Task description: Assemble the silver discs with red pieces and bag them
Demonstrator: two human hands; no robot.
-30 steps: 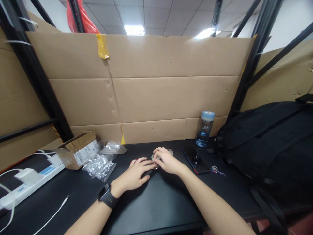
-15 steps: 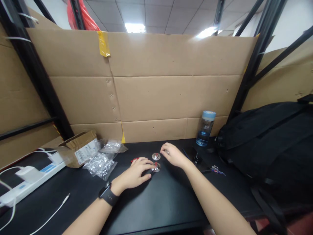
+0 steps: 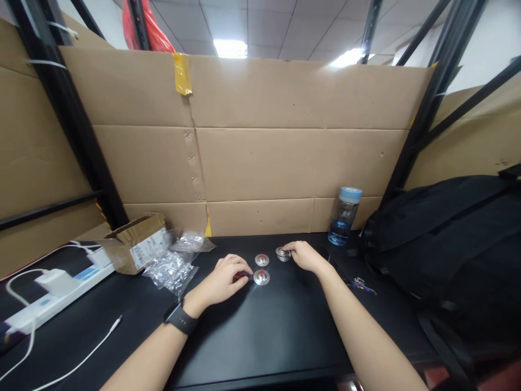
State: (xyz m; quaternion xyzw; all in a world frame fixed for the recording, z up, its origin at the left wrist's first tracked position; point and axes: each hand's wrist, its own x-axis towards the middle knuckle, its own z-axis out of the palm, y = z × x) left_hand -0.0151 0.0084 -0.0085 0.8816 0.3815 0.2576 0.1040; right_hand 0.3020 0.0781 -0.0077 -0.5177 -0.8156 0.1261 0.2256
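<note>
Two red-centred discs (image 3: pixel 261 277) are lying on the bench (image 3: pixel 260 342). Our right hand (image 3: pixel 306 255) is touching a metal piece (image 3: pixel 280 254) to their right, and our left hand (image 3: pixel 222 279) is curving over a red item (image 3: pixel 239 276) leftward; we cannot tell whether either's fingers are gripping.

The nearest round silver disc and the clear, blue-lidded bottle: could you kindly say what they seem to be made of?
Nearest round silver disc: probably polished metal, judging by its bright highlights. Clear, blue-lidded bottle: smooth, transparent glass or perhaps plastic, as liquid shows through.
</note>
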